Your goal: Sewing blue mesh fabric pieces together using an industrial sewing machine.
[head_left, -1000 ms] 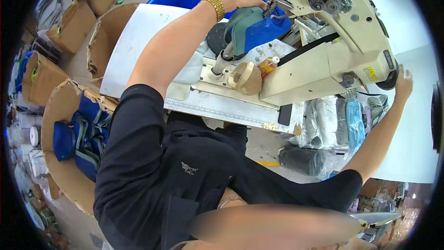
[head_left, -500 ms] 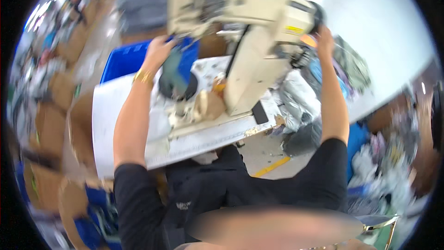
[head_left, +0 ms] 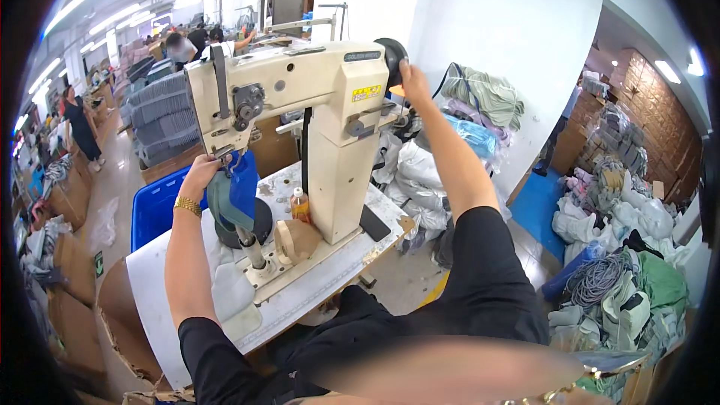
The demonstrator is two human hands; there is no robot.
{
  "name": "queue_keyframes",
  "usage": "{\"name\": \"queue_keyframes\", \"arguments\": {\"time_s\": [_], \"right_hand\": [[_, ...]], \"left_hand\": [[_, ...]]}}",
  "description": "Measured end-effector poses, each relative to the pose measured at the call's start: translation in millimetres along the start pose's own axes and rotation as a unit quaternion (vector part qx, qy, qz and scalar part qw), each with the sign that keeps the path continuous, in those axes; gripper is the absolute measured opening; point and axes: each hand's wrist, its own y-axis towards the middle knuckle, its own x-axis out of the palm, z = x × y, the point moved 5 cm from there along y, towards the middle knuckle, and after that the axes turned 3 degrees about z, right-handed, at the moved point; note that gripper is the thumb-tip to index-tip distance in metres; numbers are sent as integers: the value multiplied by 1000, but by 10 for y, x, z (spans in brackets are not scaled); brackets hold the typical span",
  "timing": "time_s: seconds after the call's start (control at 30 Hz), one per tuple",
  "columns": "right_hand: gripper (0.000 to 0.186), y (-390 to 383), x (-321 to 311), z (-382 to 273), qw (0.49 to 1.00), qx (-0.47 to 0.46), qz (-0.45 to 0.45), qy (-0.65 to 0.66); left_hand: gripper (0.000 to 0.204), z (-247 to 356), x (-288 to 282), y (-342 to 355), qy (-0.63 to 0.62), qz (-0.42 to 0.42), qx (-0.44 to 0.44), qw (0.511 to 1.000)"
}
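A cream post-bed sewing machine (head_left: 336,142) stands on a white worktable (head_left: 330,277). Under its needle area, my left hand (head_left: 201,174) pinches the top of a grey-green fabric piece (head_left: 231,206), which drapes over the machine's post (head_left: 253,253). Blue material (head_left: 243,180) hangs right beside this piece. My fingertips partly hide the needle and presser foot. On the machine's far right end, the fingers of my right hand (head_left: 415,82) curl round the rim of the black handwheel (head_left: 391,61).
A small orange-labelled bottle (head_left: 300,205) and a tan tape roll (head_left: 294,241) rest by the machine's column. Behind the table's left side is a blue bin (head_left: 156,206). Stuffed bags (head_left: 426,172) crowd the right, and other people (head_left: 79,124) appear in the left background.
The view has swung up and steadied, so the machine sits further left and more of the room shows. Both hands keep their places, on the fabric and the handwheel.
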Motion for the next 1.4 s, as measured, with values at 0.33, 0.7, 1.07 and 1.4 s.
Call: {"name": "queue_keyframes", "arguments": {"time_s": [0.33,0.7,1.07,1.4], "right_hand": [[37,159,79,330,980,-197,-12,-40],[50,-142,205,92,953,30,25,300],[65,1659,55,333,973,27,-215,-80],[41,2012,415,585,942,-165,-263,-128]], "left_hand": [[33,-100,-140,141,222,116,221,942],[26,18,-197,-198,23,184,94,978],[29,70,-382,-613,68,306,126,941],[22,-408,-437,-1339,-236,362,72,899]]}}
